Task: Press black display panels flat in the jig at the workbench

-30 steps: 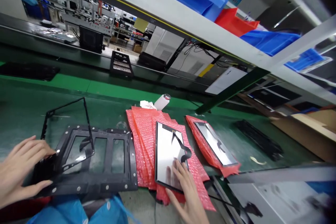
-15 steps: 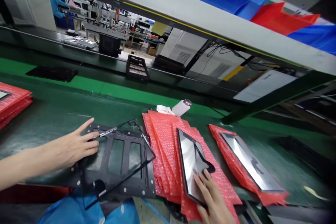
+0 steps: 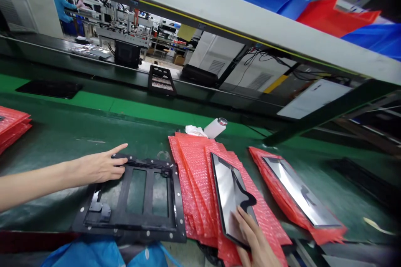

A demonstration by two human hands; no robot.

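Note:
A wide black fixture (image 3: 131,231) with window-like openings rests on the near table edge. A thin black frame (image 3: 171,194) lies within it, roughly lined up with its border. My left hand (image 3: 102,167) is closed at the upper left corner of that frame, one finger stretched out; the thumb is hidden. To the right, a tablet-sized display panel (image 3: 224,187) with a shiny back and a black ribbon lies on red bubble-wrap sleeves (image 3: 194,171). Around its lower end are the fingers of my right hand (image 3: 255,238), with the thumb by the bottom edge.
Another panel (image 3: 297,187) lies on red bubble wrap at right. A white bottle (image 3: 215,128) and crumpled tissue (image 3: 196,130) stand behind the sleeves. Further sleeves (image 3: 14,127) are at left. An overhead shelf (image 3: 200,4) carries blue and red bins. A co-worker (image 3: 62,6) is far back.
The thin frame has gone from lying askew across the fixture to sitting down in it, my left hand moving with it. My right hand's fingers have drawn together on the panel.

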